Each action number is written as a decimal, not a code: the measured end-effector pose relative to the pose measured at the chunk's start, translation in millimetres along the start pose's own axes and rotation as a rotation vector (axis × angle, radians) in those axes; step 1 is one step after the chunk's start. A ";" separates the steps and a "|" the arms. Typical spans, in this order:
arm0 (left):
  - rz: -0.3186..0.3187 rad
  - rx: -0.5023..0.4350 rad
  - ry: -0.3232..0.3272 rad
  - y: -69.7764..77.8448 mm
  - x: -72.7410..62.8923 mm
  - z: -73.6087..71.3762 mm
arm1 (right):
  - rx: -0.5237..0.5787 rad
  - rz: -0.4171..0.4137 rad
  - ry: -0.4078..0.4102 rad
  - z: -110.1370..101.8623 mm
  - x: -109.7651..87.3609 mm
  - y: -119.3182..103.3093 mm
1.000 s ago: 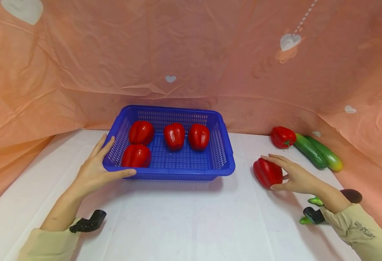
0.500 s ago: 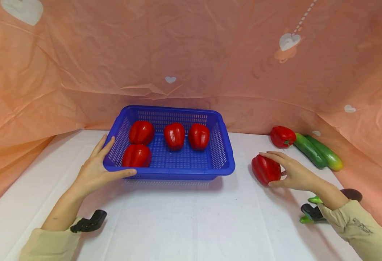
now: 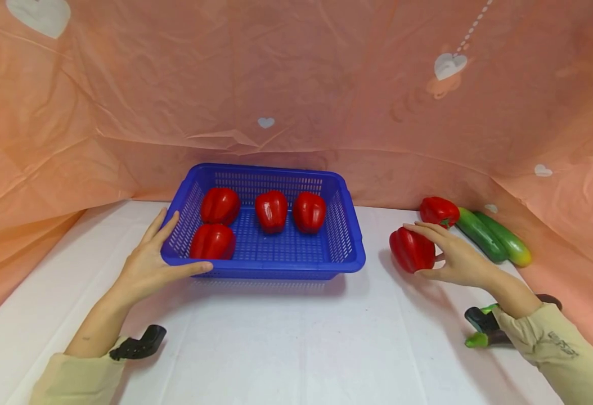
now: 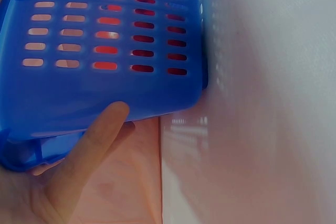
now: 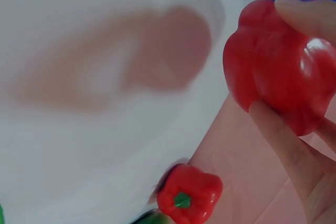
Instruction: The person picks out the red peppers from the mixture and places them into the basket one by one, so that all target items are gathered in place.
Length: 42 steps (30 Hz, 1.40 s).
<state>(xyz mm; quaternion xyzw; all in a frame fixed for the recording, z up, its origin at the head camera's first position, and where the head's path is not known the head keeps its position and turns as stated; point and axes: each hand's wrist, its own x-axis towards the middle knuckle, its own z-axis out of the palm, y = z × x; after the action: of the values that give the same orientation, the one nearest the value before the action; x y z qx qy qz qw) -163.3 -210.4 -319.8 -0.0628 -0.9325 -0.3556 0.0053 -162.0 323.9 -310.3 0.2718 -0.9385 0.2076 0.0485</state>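
Observation:
My right hand (image 3: 456, 259) holds a red bell pepper (image 3: 410, 250) between thumb and fingers. In the right wrist view this bell pepper (image 5: 281, 69) hangs above the white surface, its shadow apart from it. My left hand (image 3: 147, 264) lies spread at the near left corner of a blue plastic basket (image 3: 276, 267), fingers along its left side and thumb straight along the front. The left wrist view shows that thumb (image 4: 94, 145) against the basket's slotted wall (image 4: 105, 87). Several red bell peppers (image 3: 271, 211) lie inside the basket.
Another red bell pepper (image 3: 438, 211) lies at the back right beside two green cucumber-like vegetables (image 3: 481, 235). Dark eggplants with green stems (image 3: 479, 340) lie partly hidden under my right wrist. A peach cloth (image 3: 296, 73) with white hearts hangs behind the white table (image 3: 276, 349).
The right hand has raised the bell pepper off the table and moved it slightly away from me. The left hand and the basket have stayed in place.

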 end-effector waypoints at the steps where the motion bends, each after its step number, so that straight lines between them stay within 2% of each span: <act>1: 0.001 0.000 0.001 0.0 0.1 0.0 | -0.002 -0.006 0.004 -0.6 1.2 -0.6; 14: 0.003 -0.002 0.009 0.3 -0.7 -0.6 | -0.024 -0.006 0.013 -4.7 18.0 -11.8; 21: -0.001 0.001 0.007 -0.2 -0.5 -0.3 | -0.015 -0.059 0.052 -8.4 29.2 -17.9; 28: 0.004 -0.007 0.001 0.5 -0.1 0.1 | -0.054 -0.086 0.080 -14.5 39.2 -25.4; 36: 0.010 -0.015 0.016 0.2 -0.5 -0.1 | -0.050 -0.100 0.080 -23.3 51.3 -32.5; 42: -0.006 -0.012 0.001 1.6 -1.2 -1.1 | -0.037 -0.110 0.077 -26.7 61.0 -38.6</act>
<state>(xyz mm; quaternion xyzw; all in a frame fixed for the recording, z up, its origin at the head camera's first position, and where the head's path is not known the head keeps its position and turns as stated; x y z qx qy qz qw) -162.0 -210.0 -318.0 -0.0599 -0.9306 -0.3611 0.0042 -193.7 275.6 -259.5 0.3137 -0.9232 0.1976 0.1008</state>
